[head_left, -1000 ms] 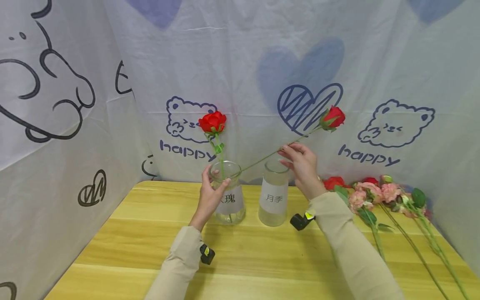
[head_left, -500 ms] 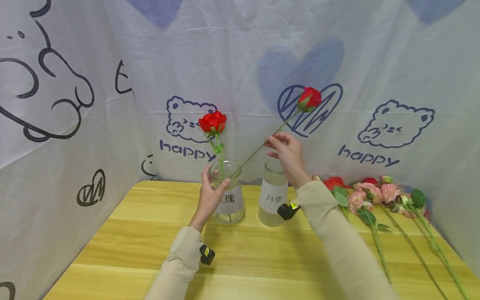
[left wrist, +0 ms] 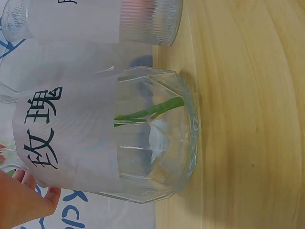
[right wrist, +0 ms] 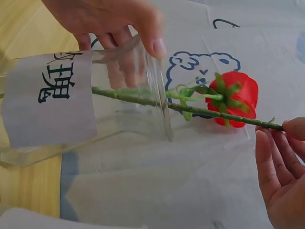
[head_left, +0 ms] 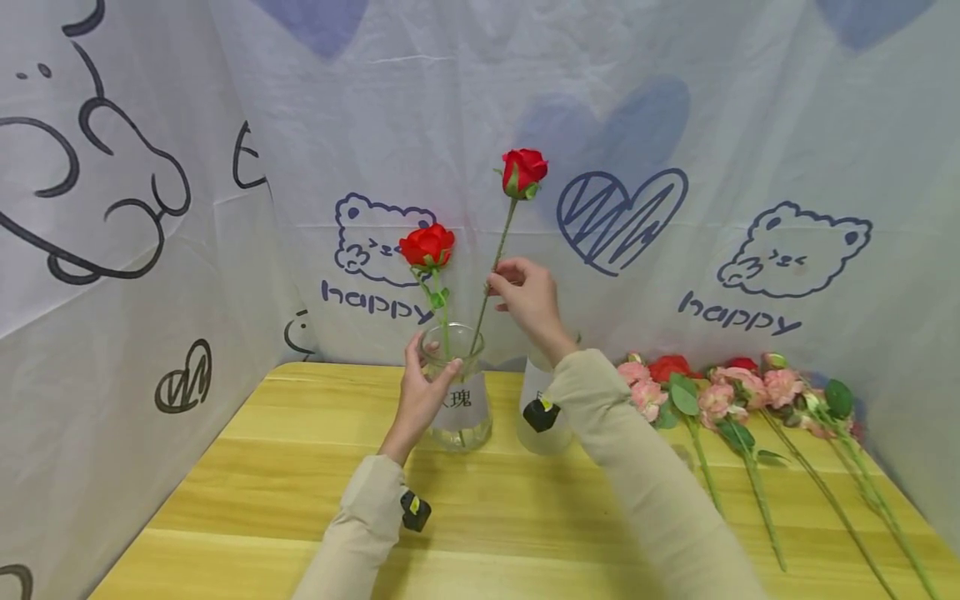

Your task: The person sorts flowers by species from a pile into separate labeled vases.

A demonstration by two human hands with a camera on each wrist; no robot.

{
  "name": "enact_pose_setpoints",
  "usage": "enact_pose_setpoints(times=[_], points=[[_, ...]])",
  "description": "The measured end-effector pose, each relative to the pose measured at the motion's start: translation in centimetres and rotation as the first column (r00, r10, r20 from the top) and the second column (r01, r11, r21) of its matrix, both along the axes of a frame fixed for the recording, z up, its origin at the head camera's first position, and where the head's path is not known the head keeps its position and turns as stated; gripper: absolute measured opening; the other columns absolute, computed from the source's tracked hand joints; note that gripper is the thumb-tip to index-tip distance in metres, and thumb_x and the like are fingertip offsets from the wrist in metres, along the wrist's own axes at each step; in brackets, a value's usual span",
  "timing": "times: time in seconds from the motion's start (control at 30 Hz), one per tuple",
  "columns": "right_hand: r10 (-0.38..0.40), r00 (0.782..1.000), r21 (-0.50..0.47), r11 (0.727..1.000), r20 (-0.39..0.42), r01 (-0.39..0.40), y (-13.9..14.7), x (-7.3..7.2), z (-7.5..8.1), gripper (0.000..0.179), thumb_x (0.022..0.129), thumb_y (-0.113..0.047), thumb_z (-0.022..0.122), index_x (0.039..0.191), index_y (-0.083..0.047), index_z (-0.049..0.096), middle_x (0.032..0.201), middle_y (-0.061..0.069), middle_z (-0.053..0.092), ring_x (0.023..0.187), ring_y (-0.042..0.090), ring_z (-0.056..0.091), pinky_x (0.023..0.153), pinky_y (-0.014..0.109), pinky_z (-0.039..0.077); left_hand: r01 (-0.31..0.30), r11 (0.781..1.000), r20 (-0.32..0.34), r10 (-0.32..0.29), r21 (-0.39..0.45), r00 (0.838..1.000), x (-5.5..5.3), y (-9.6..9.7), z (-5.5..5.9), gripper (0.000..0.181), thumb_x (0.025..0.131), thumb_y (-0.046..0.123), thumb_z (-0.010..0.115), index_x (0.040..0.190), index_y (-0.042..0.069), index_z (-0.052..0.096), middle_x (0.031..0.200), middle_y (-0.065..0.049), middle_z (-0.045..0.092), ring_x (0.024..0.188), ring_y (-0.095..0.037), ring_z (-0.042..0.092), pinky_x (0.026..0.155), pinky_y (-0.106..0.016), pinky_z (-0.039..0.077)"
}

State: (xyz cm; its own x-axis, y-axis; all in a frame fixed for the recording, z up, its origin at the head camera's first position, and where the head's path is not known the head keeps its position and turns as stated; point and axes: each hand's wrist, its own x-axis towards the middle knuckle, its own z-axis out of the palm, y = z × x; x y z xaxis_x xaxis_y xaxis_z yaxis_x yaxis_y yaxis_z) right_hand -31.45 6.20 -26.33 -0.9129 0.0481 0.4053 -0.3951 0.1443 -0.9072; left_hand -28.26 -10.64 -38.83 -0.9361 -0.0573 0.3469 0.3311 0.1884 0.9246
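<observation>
My left hand [head_left: 422, 393] holds a clear glass vase [head_left: 467, 410] by its neck, thumb at the front below the rim. The vase bears a white paper label with dark characters. Inside it stands one red rose [head_left: 427, 247] with a green stem. My right hand [head_left: 531, 302] pinches the stem of a second red rose [head_left: 524, 172] between thumb and fingers. This rose is nearly upright, leaning slightly right, and its lower stem [right wrist: 138, 100] passes through the vase mouth. In the left wrist view, green stem [left wrist: 152, 110] shows near the vase bottom.
A second labelled glass vase [left wrist: 76, 21] stands right of the first, partly hidden by my right forearm. Pink flowers [head_left: 718, 403] and red flowers [head_left: 670, 367] lie at the table's right side, stems toward the front. A printed cloth [head_left: 465, 125] hangs behind the wooden table [head_left: 300, 467].
My right hand has moved left and slightly up, swinging the held rose from a strong rightward slant to nearly upright over the vase. The left hand stays on the vase.
</observation>
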Motion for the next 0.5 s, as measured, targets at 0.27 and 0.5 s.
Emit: enact_pose_setpoints(times=[0.27,0.5], points=[[-0.001,1.000,0.083,0.997,-0.007,0.001,-1.8,-0.4,-1.0,0.022,0.090,-0.002,0.063,0.110,0.009,0.064,0.098,0.020,0.069,0.081,0.028,0.068,0.056,0.025,0.055,0.003,1.000,0.014,-0.003,0.006,1.000,0.1,-0.1,0.1,0.081,0.089,0.026,0.066,0.151,0.008,0.018,0.145,-0.019,0.040,0.136,-0.037,0.030,0.109,-0.051,0.029],[-0.026,0.999,0.183,0.983,-0.034,0.032,-2.8,-0.3,-1.5,0.022,0.089,-0.001,0.064,0.110,0.008,0.064,0.097,0.020,0.069,0.080,0.029,0.068,0.056,0.026,0.055,0.006,1.000,0.007,-0.006,0.012,1.000,0.1,0.1,0.1,0.081,0.090,0.024,0.066,0.152,0.006,0.017,0.144,-0.022,0.040,0.134,-0.038,0.032,0.106,-0.052,0.033]])
